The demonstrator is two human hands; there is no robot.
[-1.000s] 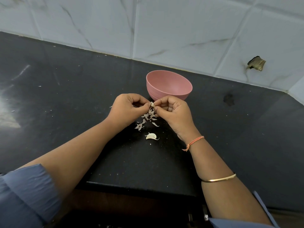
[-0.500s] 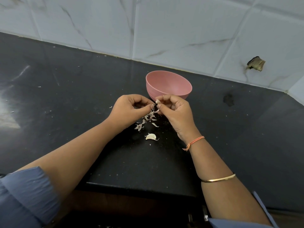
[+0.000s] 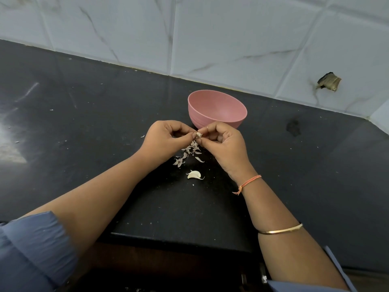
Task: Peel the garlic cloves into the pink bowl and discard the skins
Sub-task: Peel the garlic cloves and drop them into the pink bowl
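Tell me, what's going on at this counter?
A person is peeling garlic. The left hand and right hand pinch one small clove between them, just in front of the pink bowl. Torn skins lie scattered on the black counter beneath, and a second clove lies nearer the person. No cloves show in the bowl's visible part.

text: none legible | labels: none | numbers: none

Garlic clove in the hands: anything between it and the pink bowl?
Nothing visible. The garlic clove, pinched by the left hand and right hand, sits in front of the pink bowl, whose mouth is open. The skins and a second clove lie nearer on the counter.
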